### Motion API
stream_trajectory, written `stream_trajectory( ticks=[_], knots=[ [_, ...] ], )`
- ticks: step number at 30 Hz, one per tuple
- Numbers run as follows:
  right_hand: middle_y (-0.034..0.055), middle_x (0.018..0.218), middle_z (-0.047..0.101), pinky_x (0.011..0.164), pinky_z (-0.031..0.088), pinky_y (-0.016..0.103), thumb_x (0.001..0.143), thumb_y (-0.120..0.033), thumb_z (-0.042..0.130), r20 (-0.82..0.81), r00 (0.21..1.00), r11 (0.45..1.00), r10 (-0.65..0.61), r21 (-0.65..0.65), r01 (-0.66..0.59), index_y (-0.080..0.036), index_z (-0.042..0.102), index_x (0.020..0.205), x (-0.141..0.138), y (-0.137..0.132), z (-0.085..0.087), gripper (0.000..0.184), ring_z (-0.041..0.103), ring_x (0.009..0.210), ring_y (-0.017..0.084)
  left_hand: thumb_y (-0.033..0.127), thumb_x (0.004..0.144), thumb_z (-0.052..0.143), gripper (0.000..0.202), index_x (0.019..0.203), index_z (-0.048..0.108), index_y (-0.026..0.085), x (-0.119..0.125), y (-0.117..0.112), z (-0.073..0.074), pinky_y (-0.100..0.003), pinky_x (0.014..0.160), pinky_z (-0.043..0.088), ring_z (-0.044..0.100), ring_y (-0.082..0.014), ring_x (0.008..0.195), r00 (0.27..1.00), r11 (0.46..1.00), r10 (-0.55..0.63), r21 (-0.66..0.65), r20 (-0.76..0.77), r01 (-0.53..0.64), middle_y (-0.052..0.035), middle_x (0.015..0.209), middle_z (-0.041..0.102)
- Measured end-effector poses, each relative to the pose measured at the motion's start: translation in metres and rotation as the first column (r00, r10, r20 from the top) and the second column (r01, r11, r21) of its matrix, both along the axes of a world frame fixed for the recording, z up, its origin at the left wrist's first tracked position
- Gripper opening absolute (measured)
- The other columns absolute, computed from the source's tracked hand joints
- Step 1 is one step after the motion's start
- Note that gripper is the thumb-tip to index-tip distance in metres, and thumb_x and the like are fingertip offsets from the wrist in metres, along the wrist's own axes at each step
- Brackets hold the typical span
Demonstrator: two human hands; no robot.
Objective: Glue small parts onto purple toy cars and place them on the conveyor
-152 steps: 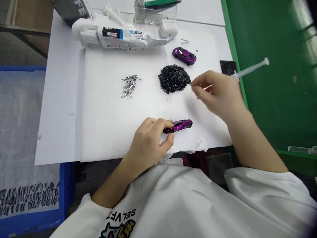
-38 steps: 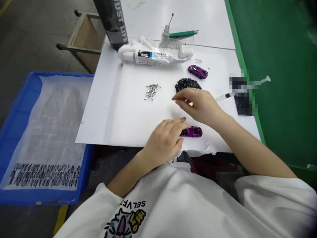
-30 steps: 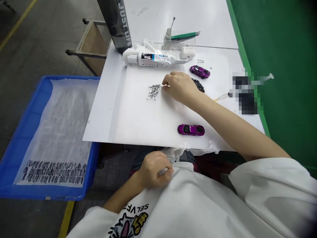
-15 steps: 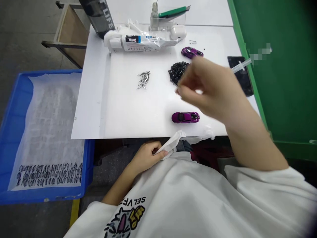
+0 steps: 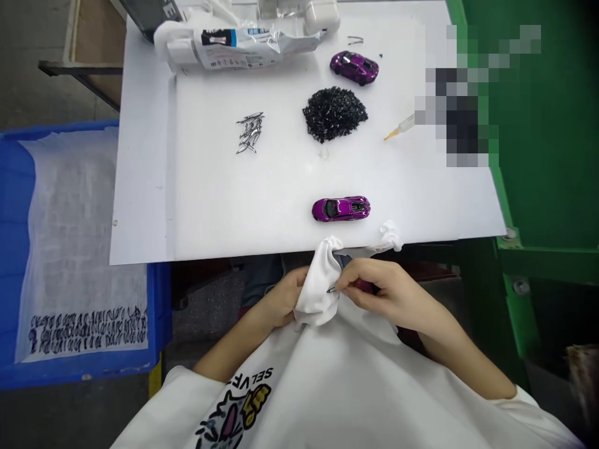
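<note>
Below the table's front edge, my left hand (image 5: pixel 283 299) is closed around a bunched white cloth (image 5: pixel 318 296). My right hand (image 5: pixel 388 290) meets it from the other side, thumb and forefinger pinching a tiny dark piece (image 5: pixel 331 289) against the fabric. A purple toy car (image 5: pixel 340 209) lies on the white table just beyond my hands. Behind it is a heap of small black pieces (image 5: pixel 334 113), with a second purple toy car (image 5: pixel 354 67) farther back. To the left of the heap lie several thin silver-and-black pieces (image 5: pixel 250 132).
A white plastic pack (image 5: pixel 243 50) lies along the table's back. At the right, a syringe with a yellow tip (image 5: pixel 397 130) is partly blurred out. A blue crate (image 5: pixel 14 262) at the left holds a white sheet (image 5: pixel 84 237) with rows of small dark pieces.
My right hand has come down from above the table, near the black heap, to the cloth in my left hand. The left hand has lifted and bunched the cloth. The view has shifted.
</note>
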State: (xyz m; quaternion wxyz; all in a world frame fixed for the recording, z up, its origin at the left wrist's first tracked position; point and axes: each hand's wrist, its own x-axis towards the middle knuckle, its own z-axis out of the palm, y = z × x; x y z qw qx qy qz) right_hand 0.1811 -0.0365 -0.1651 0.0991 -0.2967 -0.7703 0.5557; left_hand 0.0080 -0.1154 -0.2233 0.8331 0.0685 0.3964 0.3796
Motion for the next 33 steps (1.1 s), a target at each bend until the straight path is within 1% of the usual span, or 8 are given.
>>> stream_trajectory(
  ticks=[4, 13, 19, 24, 27, 30, 32, 33],
  knots=[
    [0.0008, 0.084, 0.061, 0.063, 0.046, 0.021, 0.085, -0.011, 0.051, 0.002, 1.0, 0.997, 0.007, 0.076, -0.007, -0.019, 0.062, 0.09, 0.001, 0.003, 0.001, 0.014, 0.056, 0.072, 0.009, 0.02, 0.047, 0.085, 0.039, 0.081, 0.068, 0.013, -0.001, 0.005, 0.009, -0.021, 0.06, 0.043, 0.059, -0.0146, 0.066, 0.995, 0.998, 0.024, 0.068, -0.092, -0.018, -0.0022, 0.073, 0.067],
    [0.0011, 0.078, 0.06, 0.059, 0.046, 0.024, 0.088, -0.015, 0.054, -0.037, 0.999, 0.944, -0.032, 0.327, 0.042, -0.019, 0.058, 0.091, -0.005, 0.002, -0.003, 0.007, 0.055, 0.068, 0.011, 0.034, 0.056, 0.082, 0.033, 0.077, 0.068, 0.012, 0.003, 0.007, 0.013, -0.023, 0.059, 0.041, 0.056, -0.013, 0.061, 0.929, 0.983, 0.102, 0.177, -0.355, -0.04, -0.0012, 0.067, 0.064],
    [0.0047, 0.079, 0.06, 0.061, 0.047, 0.027, 0.084, -0.01, 0.056, -0.065, 0.998, 0.806, 0.025, 0.592, 0.018, -0.014, 0.055, 0.089, -0.005, 0.004, -0.009, 0.006, 0.054, 0.072, 0.014, 0.036, 0.057, 0.08, 0.035, 0.079, 0.068, 0.012, 0.004, 0.013, 0.019, -0.024, 0.063, 0.043, 0.058, -0.0147, 0.067, 0.939, 0.989, 0.093, 0.14, -0.33, -0.049, -0.0021, 0.07, 0.065],
    [0.0065, 0.076, 0.058, 0.058, 0.048, 0.028, 0.083, -0.006, 0.054, -0.063, 0.997, 0.712, 0.052, 0.702, 0.007, -0.012, 0.052, 0.089, -0.009, 0.002, -0.011, 0.008, 0.053, 0.069, 0.015, 0.03, 0.058, 0.079, 0.026, 0.072, 0.066, 0.011, 0.006, 0.017, 0.02, -0.021, 0.057, 0.04, 0.053, -0.0119, 0.062, 0.913, 0.97, 0.095, 0.242, -0.397, 0.004, -0.0008, 0.066, 0.061],
    [0.0058, 0.076, 0.058, 0.057, 0.048, 0.026, 0.084, -0.006, 0.053, -0.045, 0.999, 0.686, 0.015, 0.727, 0.022, -0.013, 0.052, 0.091, -0.005, -0.001, -0.008, 0.009, 0.054, 0.068, 0.014, 0.027, 0.06, 0.076, 0.022, 0.073, 0.065, 0.012, 0.007, 0.02, 0.022, -0.021, 0.056, 0.039, 0.049, -0.0105, 0.061, 0.876, 0.951, 0.09, 0.304, -0.474, 0.067, 0.0008, 0.064, 0.058],
    [0.0042, 0.077, 0.059, 0.058, 0.048, 0.025, 0.084, -0.007, 0.053, -0.052, 0.998, 0.721, -0.041, 0.69, 0.066, -0.016, 0.052, 0.092, 0.007, 0.0, 0.002, 0.013, 0.055, 0.07, 0.014, 0.029, 0.066, 0.07, 0.018, 0.072, 0.063, 0.013, 0.004, 0.022, 0.028, -0.021, 0.054, 0.038, 0.048, -0.0106, 0.058, 0.815, 0.934, 0.044, 0.314, -0.578, 0.172, 0.0019, 0.063, 0.056],
    [0.003, 0.08, 0.059, 0.06, 0.048, 0.027, 0.082, -0.006, 0.055, -0.113, 0.983, 0.773, -0.146, 0.607, 0.184, -0.021, 0.055, 0.094, 0.018, 0.004, 0.01, 0.019, 0.057, 0.072, 0.014, 0.029, 0.074, 0.062, 0.014, 0.072, 0.062, 0.015, -0.004, 0.02, 0.036, -0.022, 0.054, 0.038, 0.052, -0.0121, 0.058, 0.702, 0.889, -0.046, 0.291, -0.711, 0.353, 0.0012, 0.064, 0.059],
    [0.0022, 0.081, 0.059, 0.06, 0.047, 0.029, 0.081, -0.006, 0.056, -0.164, 0.962, 0.786, -0.22, 0.553, 0.274, -0.024, 0.056, 0.095, 0.023, 0.007, 0.015, 0.023, 0.057, 0.072, 0.015, 0.027, 0.078, 0.057, 0.014, 0.073, 0.062, 0.015, -0.01, 0.018, 0.042, -0.024, 0.056, 0.039, 0.054, -0.0139, 0.06, 0.594, 0.838, -0.079, 0.27, -0.8, 0.474, -0.0001, 0.067, 0.062]
  ],
)
